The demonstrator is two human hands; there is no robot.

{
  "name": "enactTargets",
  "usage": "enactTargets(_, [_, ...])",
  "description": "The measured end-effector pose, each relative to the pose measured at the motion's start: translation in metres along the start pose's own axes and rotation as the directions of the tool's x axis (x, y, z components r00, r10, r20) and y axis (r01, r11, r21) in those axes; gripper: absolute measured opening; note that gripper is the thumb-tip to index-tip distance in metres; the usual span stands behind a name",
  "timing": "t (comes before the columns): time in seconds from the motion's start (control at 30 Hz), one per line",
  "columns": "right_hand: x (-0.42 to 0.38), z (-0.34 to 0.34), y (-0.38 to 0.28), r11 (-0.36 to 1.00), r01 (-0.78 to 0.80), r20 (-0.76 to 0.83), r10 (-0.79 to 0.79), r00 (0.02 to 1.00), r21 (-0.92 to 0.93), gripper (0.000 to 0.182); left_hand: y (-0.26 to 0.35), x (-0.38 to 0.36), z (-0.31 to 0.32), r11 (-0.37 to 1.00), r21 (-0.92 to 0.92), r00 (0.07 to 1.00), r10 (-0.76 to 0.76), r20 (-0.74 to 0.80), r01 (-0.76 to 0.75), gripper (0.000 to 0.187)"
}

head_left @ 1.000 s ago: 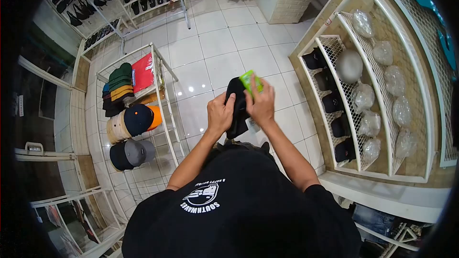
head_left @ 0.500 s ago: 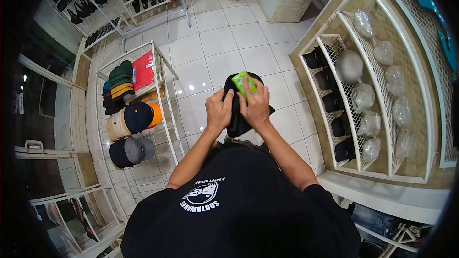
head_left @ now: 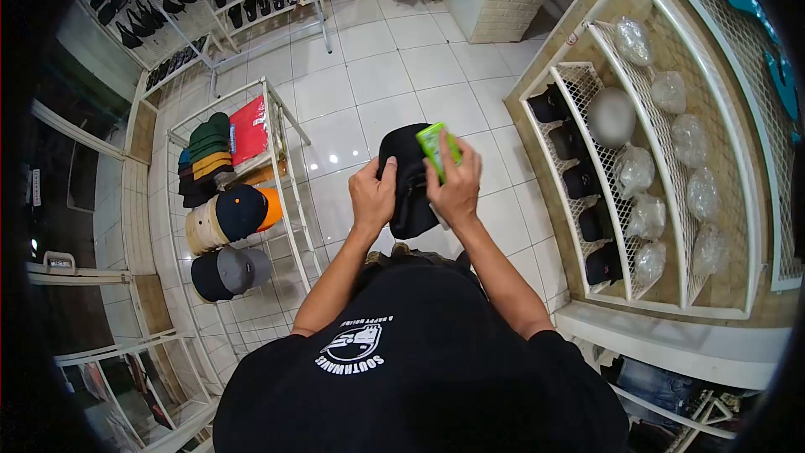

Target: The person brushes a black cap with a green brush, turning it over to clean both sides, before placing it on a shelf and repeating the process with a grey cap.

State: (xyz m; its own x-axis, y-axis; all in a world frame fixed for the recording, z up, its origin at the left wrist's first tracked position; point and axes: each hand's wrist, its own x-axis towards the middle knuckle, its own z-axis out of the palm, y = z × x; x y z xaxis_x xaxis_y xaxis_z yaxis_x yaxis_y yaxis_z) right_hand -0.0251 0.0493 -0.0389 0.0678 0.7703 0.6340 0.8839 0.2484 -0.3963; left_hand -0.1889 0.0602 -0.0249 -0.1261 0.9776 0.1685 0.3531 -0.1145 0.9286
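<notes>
a black cap point(head_left: 405, 151) held above the tiled floor point(head_left: 374, 75)
the left hand point(head_left: 373, 195) grips the cap's left edge, thumb on top; the right hand point(head_left: 455, 189) grasps a green packet point(head_left: 431, 144) at the cap's right side, contact unclear.

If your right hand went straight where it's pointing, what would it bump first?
Most likely the black fabric cap: the right hand, holding a bright green rectangular object, points toward it. Depth is unclear, so they may be touching.
</notes>
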Motion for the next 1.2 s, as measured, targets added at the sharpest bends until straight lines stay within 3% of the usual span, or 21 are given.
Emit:
enactTargets(0.03, [-0.003,-0.003,-0.007,0.993,0.107,0.060,-0.110,0.992,0.053,0.067,0.005,-0.001,0.000,1.000,0.003,1.000,0.000,0.003,0.000,0.034])
enactTargets(0.1, [-0.005,0.001,-0.001,0.988,0.150,0.126,-0.153,0.980,0.032,0.066,0.009,-0.003,0.003,0.998,-0.059,0.999,0.008,0.050,-0.005,0.034])
enactTargets(0.17, [0.009,0.009,0.014,0.991,-0.097,-0.002,0.097,0.995,-0.090,0.066,0.010,-0.001,0.001,0.999,-0.040,0.999,-0.003,0.041,0.004,0.034])
enactTargets(0.23, [0.012,0.007,0.005,0.988,-0.153,-0.034,0.152,0.988,-0.017,0.066,0.017,-0.006,-0.005,0.999,0.039,1.000,-0.019,0.024,0.018,0.033])
enactTargets(0.3, [0.007,0.002,-0.010,0.996,0.084,0.079,-0.085,0.993,0.018,0.066,0.014,-0.004,0.000,1.000,0.006,1.000,0.000,0.019,-0.001,0.033])
enactTargets(0.37, [0.002,0.003,-0.010,0.991,0.126,0.116,-0.131,0.984,0.050,0.066,0.011,-0.006,0.002,1.000,-0.030,1.000,0.009,0.019,-0.008,0.034])
enactTargets(0.43, [0.011,0.005,0.009,0.997,-0.023,0.037,0.025,0.999,-0.070,0.068,0.015,-0.004,-0.009,1.000,0.019,0.999,0.012,0.032,-0.013,0.033])
enactTargets(0.47, [0.013,0.008,0.014,0.991,-0.126,0.001,0.126,0.992,-0.046,0.068,0.017,-0.004,-0.012,1.000,0.018,0.999,0.006,0.033,-0.006,0.031])
enactTargets(0.5, [0.008,0.006,0.008,0.991,-0.129,0.010,0.130,0.991,-0.043,0.068,0.013,-0.007,-0.013,1.000,0.023,0.999,-0.003,0.034,0.003,0.031])
enactTargets(0.6, [-0.001,0.007,-0.007,0.985,0.161,0.083,-0.166,0.983,0.069,0.068,0.010,-0.003,-0.009,0.999,0.051,0.999,-0.001,0.038,-0.001,0.030])
enactTargets(0.63, [-0.006,0.008,-0.007,0.983,0.176,0.104,-0.182,0.978,0.060,0.068,0.014,-0.005,-0.008,1.000,0.020,0.999,0.014,0.044,-0.015,0.030])
enactTargets(0.7, [0.004,0.008,0.019,0.993,0.083,0.053,-0.078,0.995,-0.081,0.066,0.009,-0.005,-0.008,1.000,-0.010,0.999,0.023,0.044,-0.022,0.030])
enactTargets(0.77, [0.009,0.006,0.050,0.962,-0.273,0.024,0.273,0.962,-0.017,0.065,-0.015,0.001,-0.011,0.997,0.077,0.998,0.015,-0.063,-0.010,0.030])
enactTargets(0.83, [0.020,-0.016,0.065,0.958,-0.287,-0.053,0.288,0.956,0.023,0.061,-0.021,0.013,-0.021,0.990,-0.130,0.991,-0.066,-0.119,0.050,0.026])
enactTargets(0.9, [0.022,-0.034,0.069,0.850,-0.314,-0.154,0.410,0.899,0.424,0.052,-0.034,0.018,-0.027,0.861,-0.431,0.949,-0.312,-0.033,0.269,0.021])
enactTargets(0.93, [0.020,-0.037,0.072,0.851,-0.314,-0.160,0.411,0.898,0.421,0.052,-0.047,0.023,-0.026,0.833,-0.479,0.946,-0.323,-0.012,0.278,0.017])
enactTargets(1.0, [0.014,-0.043,0.074,0.503,-0.379,0.044,0.557,0.829,0.777,0.045,-0.049,0.019,-0.019,0.749,-0.583,0.934,-0.355,0.051,0.316,0.016])
enactTargets(1.03, [0.013,-0.042,0.071,0.503,-0.378,0.044,0.556,0.830,0.777,0.045,-0.047,0.015,-0.019,0.652,-0.670,0.917,-0.383,0.115,0.356,0.016])
enactTargets(1.1, [0.012,-0.034,0.061,0.537,-0.404,0.102,0.504,0.857,0.741,0.044,-0.053,0.011,-0.014,0.642,-0.665,0.913,-0.375,0.161,0.381,0.015])
enactTargets(1.17, [0.015,-0.032,0.056,0.599,-0.377,0.136,0.409,0.902,0.707,0.071,-0.044,0.004,-0.011,0.601,-0.677,0.895,-0.388,0.218,0.425,0.017])
enactTargets(1.2, [0.017,-0.034,0.051,0.638,-0.382,0.148,0.389,0.909,0.669,0.072,-0.045,0.001,-0.010,0.600,-0.673,0.892,-0.393,0.221,0.431,0.017])
